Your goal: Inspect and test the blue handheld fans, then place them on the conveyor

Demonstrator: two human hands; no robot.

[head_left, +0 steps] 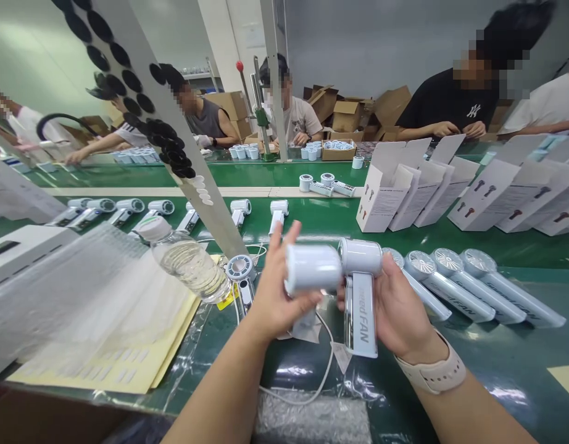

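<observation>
Slightly blurred, a pale blue-white cylindrical piece (315, 268) is gripped between the thumb and fingers of my left hand (273, 293). It is close beside the head of a handheld fan (360, 311); I cannot tell whether they touch. My right hand (402, 308) is closed around that fan, which stands upright with "FAN" lettering on its handle. To the right of my right hand, several similar fans (455, 290) lie in a row on the green surface. Another fan (240, 268), with an open round head, is left of my left hand beside a white cable (329, 364).
A water bottle (187, 259) leans over yellow sheets (173, 345) and clear plastic wrap at left. Bubble wrap (312, 419) lies in front. Open white boxes (381, 197) stand at back right, a slanted post (205, 203) at left. Several people sit across the line.
</observation>
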